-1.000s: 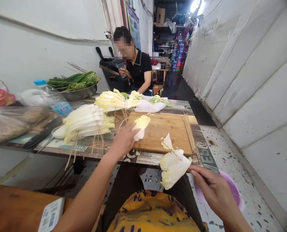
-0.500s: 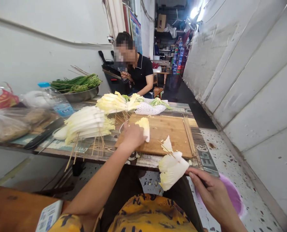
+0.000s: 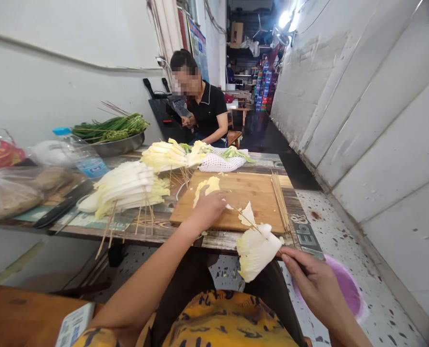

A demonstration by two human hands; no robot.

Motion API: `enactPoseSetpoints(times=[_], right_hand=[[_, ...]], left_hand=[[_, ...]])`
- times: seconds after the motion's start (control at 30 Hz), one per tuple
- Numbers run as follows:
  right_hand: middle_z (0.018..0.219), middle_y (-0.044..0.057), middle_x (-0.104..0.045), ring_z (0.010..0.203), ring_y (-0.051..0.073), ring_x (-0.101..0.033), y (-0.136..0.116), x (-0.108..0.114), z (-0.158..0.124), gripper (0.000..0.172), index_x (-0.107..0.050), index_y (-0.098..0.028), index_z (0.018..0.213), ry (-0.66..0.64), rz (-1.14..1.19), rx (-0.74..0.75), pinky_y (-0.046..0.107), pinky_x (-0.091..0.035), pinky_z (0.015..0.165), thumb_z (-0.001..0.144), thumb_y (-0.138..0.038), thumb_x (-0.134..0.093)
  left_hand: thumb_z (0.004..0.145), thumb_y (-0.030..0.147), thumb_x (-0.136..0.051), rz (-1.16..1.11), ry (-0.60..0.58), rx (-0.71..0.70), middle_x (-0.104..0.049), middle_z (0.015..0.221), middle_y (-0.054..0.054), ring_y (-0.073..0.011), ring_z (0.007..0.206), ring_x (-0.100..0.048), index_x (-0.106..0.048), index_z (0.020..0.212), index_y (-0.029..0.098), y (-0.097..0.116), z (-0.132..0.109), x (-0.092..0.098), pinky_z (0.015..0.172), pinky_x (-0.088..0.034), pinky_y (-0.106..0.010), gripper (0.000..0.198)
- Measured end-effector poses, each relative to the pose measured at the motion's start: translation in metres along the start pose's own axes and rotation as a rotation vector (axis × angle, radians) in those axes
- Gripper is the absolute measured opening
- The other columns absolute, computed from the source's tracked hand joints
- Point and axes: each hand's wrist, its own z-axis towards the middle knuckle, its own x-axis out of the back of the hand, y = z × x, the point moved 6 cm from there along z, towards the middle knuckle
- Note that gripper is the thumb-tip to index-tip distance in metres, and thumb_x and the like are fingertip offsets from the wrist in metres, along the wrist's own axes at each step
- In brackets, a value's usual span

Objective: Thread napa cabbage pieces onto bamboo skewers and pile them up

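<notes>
My right hand (image 3: 310,274) pinches the near end of a bamboo skewer (image 3: 240,212), its fingers closed. A pale cabbage leaf (image 3: 255,251) is threaded on that skewer and hangs over the table's front edge. The skewer's far end points left over the cutting board (image 3: 188,212). On the board, my left hand (image 3: 210,208) is closed on a yellow-and-white cabbage leaf piece (image 3: 210,184), and partly covers it. A white tip of leaf shows by its fingers, close to the skewer's point. Between the hands lies a small white cabbage scrap (image 3: 247,214).
Bare skewers (image 3: 281,202) lie along the board's right edge. Skewered cabbage leaves (image 3: 127,185) are piled at left, beside a black-handled knife (image 3: 62,205). Behind stand a bottle (image 3: 91,161) and a bowl of greens (image 3: 122,144). A person (image 3: 209,108) sits across the table.
My left hand has moved right and slightly forward over the leaf piece, whose white end now reaches the skewer's tip. My right hand stays nearly still with the threaded leaf.
</notes>
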Motion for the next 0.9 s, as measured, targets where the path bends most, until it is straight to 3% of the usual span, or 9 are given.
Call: enactPoseSetpoints(times=[0.1,0.2,0.3,0.37,0.5,0.7,0.9], right_hand=[[0.095,0.006,-0.074,0.082,0.019,-0.069,0.001,0.004,-0.003,0.022,-0.069,-0.02,0.094,0.027,-0.009,-0.007,0.025,-0.054,0.072,0.089,-0.031,-0.051],[0.093,0.006,-0.075,0.079,0.019,-0.07,-0.001,0.008,-0.006,0.022,-0.069,-0.019,0.093,0.052,-0.014,0.003,0.024,-0.055,0.069,0.088,-0.03,-0.052],[0.092,0.006,-0.075,0.08,0.019,-0.07,-0.005,0.009,-0.006,0.022,-0.07,-0.019,0.094,0.055,-0.004,0.025,0.023,-0.055,0.069,0.088,-0.029,-0.051],[0.093,0.006,-0.075,0.079,0.019,-0.07,-0.007,0.007,-0.005,0.022,-0.071,-0.02,0.095,0.033,0.008,0.034,0.024,-0.055,0.069,0.088,-0.029,-0.051],[0.094,0.005,-0.074,0.08,0.019,-0.07,-0.01,0.0,-0.003,0.023,-0.071,-0.023,0.098,-0.014,0.011,0.033,0.025,-0.055,0.071,0.088,-0.029,-0.051],[0.094,0.004,-0.074,0.081,0.019,-0.07,-0.01,-0.001,-0.003,0.024,-0.071,-0.024,0.1,-0.025,0.0,0.027,0.026,-0.055,0.071,0.089,-0.029,-0.051],[0.096,0.005,-0.074,0.081,0.018,-0.069,-0.01,-0.002,-0.002,0.024,-0.07,-0.022,0.103,-0.05,-0.002,0.037,0.024,-0.054,0.071,0.09,-0.027,-0.05]], left_hand=[[0.089,0.024,-0.045,-0.269,0.124,-0.005,-0.066,0.114,-0.005,-0.0211,0.11,-0.056,-0.065,0.095,0.023,0.009,-0.002,0.014,0.103,-0.03,-0.043,0.021],[0.09,0.034,-0.045,-0.909,0.262,0.156,-0.068,0.104,-0.007,-0.02,0.091,-0.064,-0.058,0.097,0.019,0.01,-0.013,0.029,0.085,-0.045,-0.037,0.02],[0.086,0.037,-0.054,-1.495,0.138,0.346,-0.068,0.085,-0.003,-0.0141,0.069,-0.064,-0.054,0.09,0.018,0.017,-0.027,0.022,0.065,-0.049,-0.026,0.019],[0.08,0.036,-0.063,-1.706,0.027,0.483,-0.065,0.074,-0.001,-0.0108,0.06,-0.06,-0.055,0.085,0.017,0.023,-0.037,0.013,0.059,-0.046,-0.022,0.021],[0.074,0.033,-0.071,-1.863,-0.079,0.609,-0.064,0.071,-0.001,-0.0087,0.058,-0.058,-0.058,0.081,0.015,0.03,-0.053,0.001,0.058,-0.046,-0.02,0.022],[0.07,0.03,-0.074,-1.888,-0.095,0.664,-0.065,0.069,-0.001,-0.0097,0.06,-0.06,-0.06,0.08,0.016,0.033,-0.058,0.001,0.057,-0.046,-0.019,0.022],[0.072,0.031,-0.073,-1.869,-0.085,0.596,-0.063,0.067,-0.001,-0.0075,0.054,-0.055,-0.061,0.08,0.014,0.034,-0.058,0.005,0.053,-0.043,-0.018,0.022]])
